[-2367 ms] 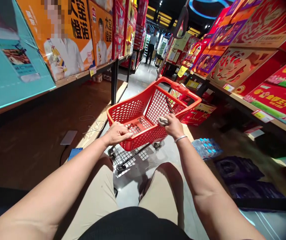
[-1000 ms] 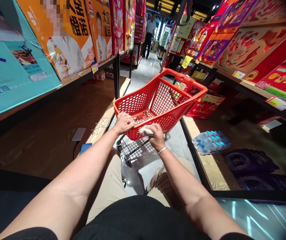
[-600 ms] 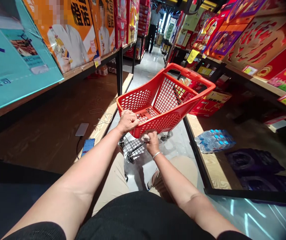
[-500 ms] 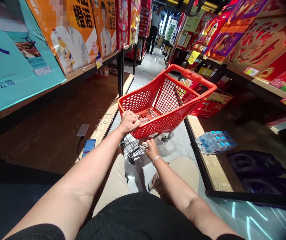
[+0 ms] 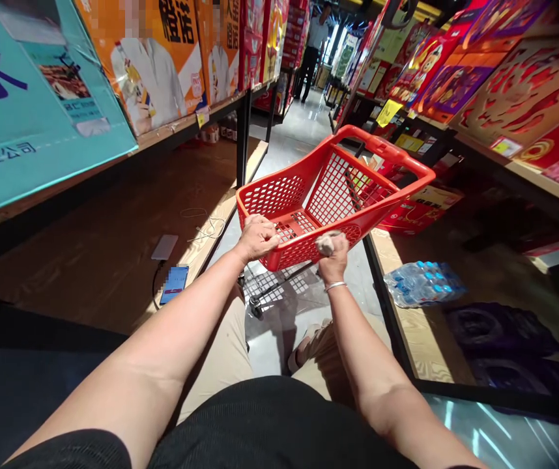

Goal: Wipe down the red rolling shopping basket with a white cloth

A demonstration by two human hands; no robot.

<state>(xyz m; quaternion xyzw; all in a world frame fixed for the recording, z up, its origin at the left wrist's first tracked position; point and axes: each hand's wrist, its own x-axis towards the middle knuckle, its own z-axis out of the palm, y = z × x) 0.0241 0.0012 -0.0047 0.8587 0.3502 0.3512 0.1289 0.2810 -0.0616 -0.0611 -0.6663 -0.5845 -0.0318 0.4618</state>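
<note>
A red plastic shopping cart (image 5: 309, 251) stands in the aisle in front of me, its basket holding nothing I can see. My left hand (image 5: 258, 238) is closed over the near left corner of the basket rim. In my right hand (image 5: 334, 260) is a crumpled greyish cloth (image 5: 326, 243), held against or very close to the outside of the basket's near right side. The fingers wrap around the cloth and partly hide it. A light bracelet circles that wrist.
Shelves with boxed goods (image 5: 162, 71) line both sides. On the left lower shelf lie a phone (image 5: 174, 284), a white power bank (image 5: 165, 247) and a thin cable. A pack of water bottles (image 5: 423, 283) sits on the right lower shelf. Farther down the aisle stands a person (image 5: 311, 52).
My right hand has moved up and to the right with the cloth, from below the basket to its near right side. The left hand stays on the rim.
</note>
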